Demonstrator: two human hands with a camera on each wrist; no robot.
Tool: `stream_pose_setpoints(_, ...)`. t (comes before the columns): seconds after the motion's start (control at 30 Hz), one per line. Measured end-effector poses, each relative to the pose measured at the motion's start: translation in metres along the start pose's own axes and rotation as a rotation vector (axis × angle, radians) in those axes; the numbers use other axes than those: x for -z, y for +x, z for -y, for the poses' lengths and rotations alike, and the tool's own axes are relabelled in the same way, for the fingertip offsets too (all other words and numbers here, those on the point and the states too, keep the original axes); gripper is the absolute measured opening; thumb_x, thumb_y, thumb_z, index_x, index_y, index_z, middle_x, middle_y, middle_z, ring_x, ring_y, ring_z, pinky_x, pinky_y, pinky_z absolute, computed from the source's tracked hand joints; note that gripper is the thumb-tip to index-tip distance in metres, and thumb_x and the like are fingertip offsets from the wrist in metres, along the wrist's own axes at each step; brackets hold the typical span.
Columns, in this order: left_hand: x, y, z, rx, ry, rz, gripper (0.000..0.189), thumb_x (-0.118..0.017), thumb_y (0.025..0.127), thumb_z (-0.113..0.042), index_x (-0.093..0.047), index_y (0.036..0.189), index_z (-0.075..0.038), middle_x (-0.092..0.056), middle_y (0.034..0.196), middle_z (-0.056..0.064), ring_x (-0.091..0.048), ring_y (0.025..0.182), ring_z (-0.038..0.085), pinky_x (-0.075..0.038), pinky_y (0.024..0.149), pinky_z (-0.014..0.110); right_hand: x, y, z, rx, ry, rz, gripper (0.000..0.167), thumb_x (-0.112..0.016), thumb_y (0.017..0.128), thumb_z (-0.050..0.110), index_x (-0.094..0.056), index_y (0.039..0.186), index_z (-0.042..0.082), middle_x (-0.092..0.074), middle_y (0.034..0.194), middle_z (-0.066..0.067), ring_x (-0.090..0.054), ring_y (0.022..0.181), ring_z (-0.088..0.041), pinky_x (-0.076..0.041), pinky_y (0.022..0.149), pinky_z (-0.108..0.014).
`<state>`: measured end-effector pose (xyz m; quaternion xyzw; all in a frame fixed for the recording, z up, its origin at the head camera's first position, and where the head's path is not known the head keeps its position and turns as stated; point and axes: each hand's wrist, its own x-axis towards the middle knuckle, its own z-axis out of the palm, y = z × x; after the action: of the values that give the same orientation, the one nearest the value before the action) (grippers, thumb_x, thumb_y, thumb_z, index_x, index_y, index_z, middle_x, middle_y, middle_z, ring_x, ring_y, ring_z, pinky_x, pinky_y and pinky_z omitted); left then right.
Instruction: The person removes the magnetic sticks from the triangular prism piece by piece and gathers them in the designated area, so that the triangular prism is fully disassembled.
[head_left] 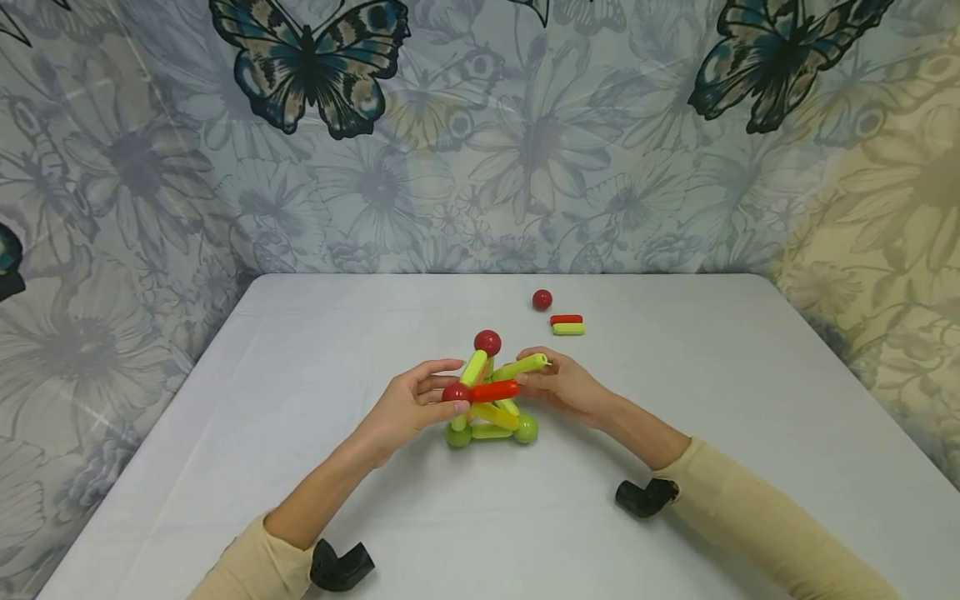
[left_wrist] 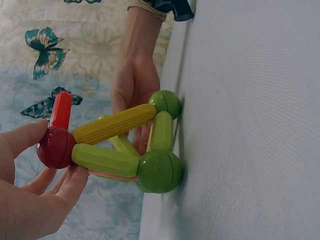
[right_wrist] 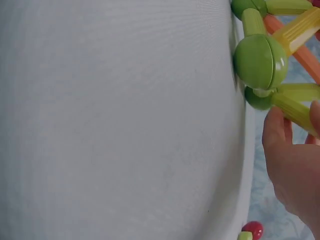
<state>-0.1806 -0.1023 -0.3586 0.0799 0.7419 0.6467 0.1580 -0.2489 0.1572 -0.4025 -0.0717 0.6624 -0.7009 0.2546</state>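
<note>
On the table stands a frame of toy rods and balls, with green balls point(head_left: 527, 429) at its base and red balls higher up. My left hand point(head_left: 401, 410) holds the near red ball point(left_wrist: 56, 148) between thumb and fingers. From that ball extend a red rod point(head_left: 495, 391), a yellow rod point(left_wrist: 115, 124) and a yellow-green rod point(left_wrist: 106, 159). My right hand point(head_left: 570, 387) is at the frame's right side, its fingers around a yellow-green rod point(right_wrist: 295, 112). Part of that grip is cut off at the right wrist view's edge. Another red ball point(head_left: 487, 342) tops the frame.
Behind the frame, toward the table's far edge, lie a loose red ball point(head_left: 542, 300), a red rod point(head_left: 566, 319) and a yellow-green rod point(head_left: 568, 329). The white table point(head_left: 262, 467) meets a wall covering with butterflies and flowers. Black devices point(head_left: 341, 566) are on both wrists.
</note>
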Motion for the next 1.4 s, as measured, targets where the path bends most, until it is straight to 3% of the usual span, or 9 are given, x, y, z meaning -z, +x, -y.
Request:
stream_pose_setpoints(0.2,-0.001,-0.001,-0.002,0.001,-0.009,-0.001,0.058,-0.074,0.085,-0.014,-0.049,0.138,-0.013,-0.058,0.125,0.010,-0.058,0.110,0.023,-0.048,0.092,0.035,-0.004,0.001,0.000,-0.011,0.080,-0.030,0.051,-0.052,0.100,0.017,-0.033,0.144,0.000,-0.047,0.133,-0.020,-0.053,0.116,-0.027,-0.043,0.098,-0.037)
stream_pose_setpoints(0.43,-0.002,-0.001,-0.001,0.000,-0.010,0.004,0.058,-0.074,0.085,-0.015,-0.049,0.137,-0.013,-0.058,0.125,0.010,-0.059,0.110,0.023,-0.048,0.092,0.035,-0.012,0.003,-0.001,-0.036,0.088,-0.108,0.045,-0.048,0.102,0.018,-0.035,0.143,0.004,-0.045,0.133,-0.024,-0.055,0.114,-0.032,-0.047,0.093,-0.037)
stream_pose_setpoints(0.83,-0.002,-0.001,-0.001,-0.007,-0.017,0.005,0.058,-0.074,0.085,-0.015,-0.049,0.138,-0.013,-0.057,0.126,0.010,-0.058,0.111,0.023,-0.048,0.093,0.035,-0.024,0.005,0.001,-0.048,-0.030,-0.231,0.036,-0.044,0.103,0.016,-0.036,0.135,0.002,-0.052,0.125,-0.024,-0.065,0.089,-0.022,-0.053,0.082,-0.032)
stream_pose_setpoints(1.03,-0.002,-0.001,0.001,-0.003,-0.012,0.001,0.058,-0.074,0.085,-0.015,-0.049,0.138,-0.013,-0.058,0.125,0.010,-0.059,0.110,0.023,-0.047,0.093,0.036,-0.021,0.009,0.002,-0.033,-0.095,-0.344,0.034,-0.048,0.101,0.017,-0.043,0.131,0.002,-0.055,0.121,-0.022,-0.063,0.098,-0.026,-0.052,0.085,-0.032)
stream_pose_setpoints(1.17,-0.002,0.000,0.001,-0.008,-0.010,0.007,0.058,-0.074,0.085,-0.015,-0.049,0.138,-0.013,-0.058,0.125,0.010,-0.059,0.109,0.023,-0.048,0.092,0.036,-0.015,0.009,0.005,-0.033,-0.199,-0.405,0.039,-0.050,0.101,0.025,-0.049,0.129,-0.002,-0.056,0.121,-0.018,-0.058,0.106,-0.027,-0.048,0.091,-0.031)
stream_pose_setpoints(1.4,-0.001,0.000,0.001,-0.014,-0.012,0.011,0.058,-0.073,0.086,-0.015,-0.048,0.138,-0.012,-0.057,0.126,0.011,-0.059,0.109,0.023,-0.048,0.091,0.034,0.002,0.010,0.011,-0.067,-0.175,-0.552,0.047,-0.051,0.100,0.029,-0.040,0.136,0.000,-0.060,0.114,-0.019,-0.065,0.091,-0.019,-0.051,0.083,-0.024)
